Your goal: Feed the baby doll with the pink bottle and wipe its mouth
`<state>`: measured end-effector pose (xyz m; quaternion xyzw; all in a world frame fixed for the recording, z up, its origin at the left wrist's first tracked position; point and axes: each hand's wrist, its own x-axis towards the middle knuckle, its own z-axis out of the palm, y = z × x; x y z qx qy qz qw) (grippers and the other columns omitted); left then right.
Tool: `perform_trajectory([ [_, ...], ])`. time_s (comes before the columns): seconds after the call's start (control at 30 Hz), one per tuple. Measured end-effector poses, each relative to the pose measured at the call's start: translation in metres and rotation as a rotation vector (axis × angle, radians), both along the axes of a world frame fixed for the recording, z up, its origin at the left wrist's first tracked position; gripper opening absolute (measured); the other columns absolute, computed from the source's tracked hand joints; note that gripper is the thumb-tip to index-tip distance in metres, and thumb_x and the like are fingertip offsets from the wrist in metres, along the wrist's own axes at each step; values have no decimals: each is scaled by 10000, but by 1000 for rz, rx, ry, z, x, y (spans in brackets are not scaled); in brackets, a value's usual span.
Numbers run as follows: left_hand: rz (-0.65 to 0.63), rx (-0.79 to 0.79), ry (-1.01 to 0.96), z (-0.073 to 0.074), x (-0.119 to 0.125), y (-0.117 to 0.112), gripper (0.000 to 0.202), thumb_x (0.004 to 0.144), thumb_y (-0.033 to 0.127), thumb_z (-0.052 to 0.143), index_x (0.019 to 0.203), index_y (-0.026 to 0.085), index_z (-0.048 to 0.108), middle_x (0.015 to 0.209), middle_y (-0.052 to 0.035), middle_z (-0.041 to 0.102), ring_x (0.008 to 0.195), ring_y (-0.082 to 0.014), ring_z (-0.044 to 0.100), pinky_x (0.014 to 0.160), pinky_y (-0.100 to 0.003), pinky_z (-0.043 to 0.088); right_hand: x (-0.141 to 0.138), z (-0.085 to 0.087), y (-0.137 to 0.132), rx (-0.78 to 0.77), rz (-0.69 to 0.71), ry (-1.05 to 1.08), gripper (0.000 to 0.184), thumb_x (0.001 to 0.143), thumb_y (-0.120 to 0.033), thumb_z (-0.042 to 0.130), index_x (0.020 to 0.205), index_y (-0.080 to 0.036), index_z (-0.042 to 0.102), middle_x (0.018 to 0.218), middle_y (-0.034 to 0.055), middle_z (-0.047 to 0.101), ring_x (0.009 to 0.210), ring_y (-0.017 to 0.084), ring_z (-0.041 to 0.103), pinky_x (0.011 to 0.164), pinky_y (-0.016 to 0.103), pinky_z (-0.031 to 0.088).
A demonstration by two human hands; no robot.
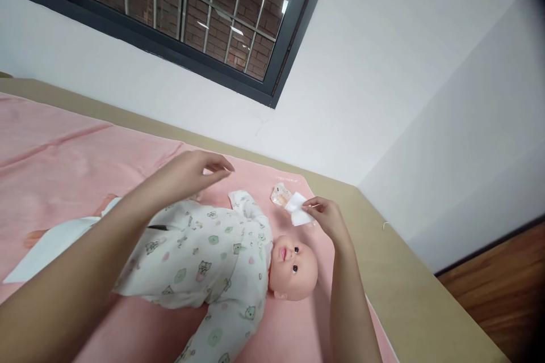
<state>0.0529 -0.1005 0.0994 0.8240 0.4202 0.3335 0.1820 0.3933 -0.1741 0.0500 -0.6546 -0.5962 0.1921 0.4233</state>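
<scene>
A baby doll point(293, 269) in a white printed top point(213, 249) lies on its back on a pink cloth point(76, 136), its head toward the right. My left hand point(208, 171) hovers above the doll's body, thumb and fingertips brought together, with nothing visible between them. Beyond the doll's head, my right hand point(326, 215) pinches the edge of a white square of gauze or tissue point(299, 210). Beside that square, partly overlapped by it, is a small clear plastic packet point(280, 195) with something orange-toned inside. My left forearm covers part of the doll's lower body.
A white sheet or cloth point(46, 249) lies over the doll's legs at the left. The pink cloth covers a pale wooden surface point(374, 244) set against a white wall point(340, 96). A dark-framed barred window point(272, 88) is above. Brown wood point(506, 289) shows at the lower right.
</scene>
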Motion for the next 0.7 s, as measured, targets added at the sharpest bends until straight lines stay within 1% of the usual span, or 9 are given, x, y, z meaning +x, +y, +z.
perform_trajectory([
  [0.13,151,-46,-90,7,-31,16,285,811,450,554,935,232,690,966,0,714,915,-215,632,814,-301,462,28,-18,14,-22,-72,-16,319,698,-363,620,934,-161,692,621,22,635,578,156,559,574,278,414],
  [0.23,217,-62,-128,8,-43,23,258,804,426,572,908,222,690,968,4,714,913,-205,630,816,-294,446,34,-29,30,-25,-126,-83,377,729,-352,562,1037,-173,683,613,18,623,562,153,536,588,293,425],
  [0.27,219,-69,-146,7,-45,24,256,800,426,579,902,219,690,962,5,715,913,-202,631,812,-287,444,33,-31,36,-3,-140,-103,384,734,-340,548,1057,-178,678,670,29,647,582,152,540,612,300,437],
  [0.33,212,-87,-176,6,-47,25,264,798,435,583,907,218,687,949,8,717,911,-196,635,805,-276,443,27,-34,50,59,-125,-107,394,737,-321,538,1086,-188,663,900,59,688,644,144,562,672,309,460],
  [0.4,220,-101,-177,5,-48,26,270,798,443,581,914,223,685,953,11,716,912,-193,635,800,-272,442,20,-34,64,97,-67,-40,421,739,-321,542,1129,-191,636,1127,74,648,697,134,585,714,306,478],
  [0.43,235,-102,-164,5,-48,27,268,798,444,579,912,226,685,960,11,714,915,-192,634,800,-271,440,17,-33,70,91,-44,5,446,743,-325,545,1162,-189,614,1175,79,628,700,130,595,718,304,484],
  [0.5,271,-97,-126,4,-48,29,260,798,441,575,902,231,687,984,10,708,927,-193,629,799,-272,436,14,-34,80,18,-30,71,498,748,-319,554,1224,-174,572,1117,87,652,654,125,607,705,306,494],
  [0.6,297,-91,-82,2,-47,32,262,795,447,569,908,243,687,1004,10,701,928,-196,627,789,-278,438,16,-38,90,-132,-70,90,512,727,-274,587,1220,-137,581,896,76,699,533,117,583,648,305,495],
  [0.7,304,-82,-53,-1,-45,36,276,795,463,558,917,251,686,995,10,703,914,-201,631,779,-291,446,23,-45,92,-155,-150,105,425,708,-243,586,1109,-115,648,917,91,698,494,99,554,590,289,489],
])
